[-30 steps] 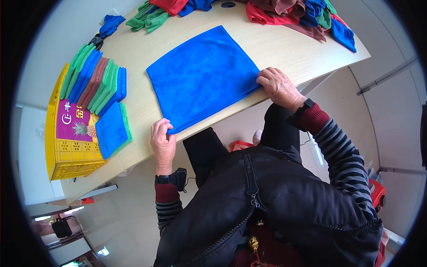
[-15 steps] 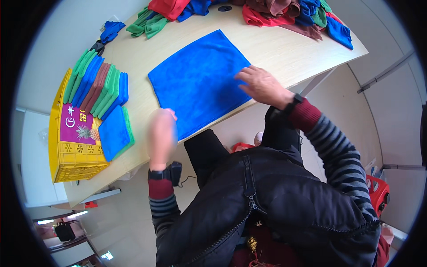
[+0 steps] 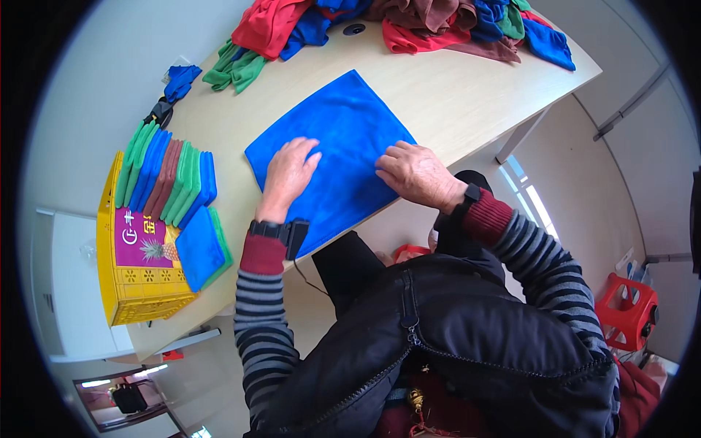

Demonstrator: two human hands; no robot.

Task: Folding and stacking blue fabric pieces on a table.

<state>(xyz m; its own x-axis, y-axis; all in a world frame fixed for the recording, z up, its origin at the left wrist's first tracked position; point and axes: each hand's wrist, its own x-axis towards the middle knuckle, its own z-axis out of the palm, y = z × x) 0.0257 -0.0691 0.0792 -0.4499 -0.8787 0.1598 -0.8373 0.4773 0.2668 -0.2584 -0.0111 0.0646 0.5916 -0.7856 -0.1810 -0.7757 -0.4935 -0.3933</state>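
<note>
A blue cloth (image 3: 343,146) is spread flat on the desk (image 3: 467,95), at its near edge. The left hand (image 3: 288,174) and right hand (image 3: 416,174) are pressed on it, fingers extended flat, nothing gripped. Folded cloths (image 3: 169,179) are stacked left of it.

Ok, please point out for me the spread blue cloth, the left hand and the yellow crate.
Spread blue cloth (image 3: 350,117), head view: bare far part of the cloth.
Left hand (image 3: 288,171), head view: back of the hand.
Yellow crate (image 3: 146,296), head view: near perforated wall.
</note>
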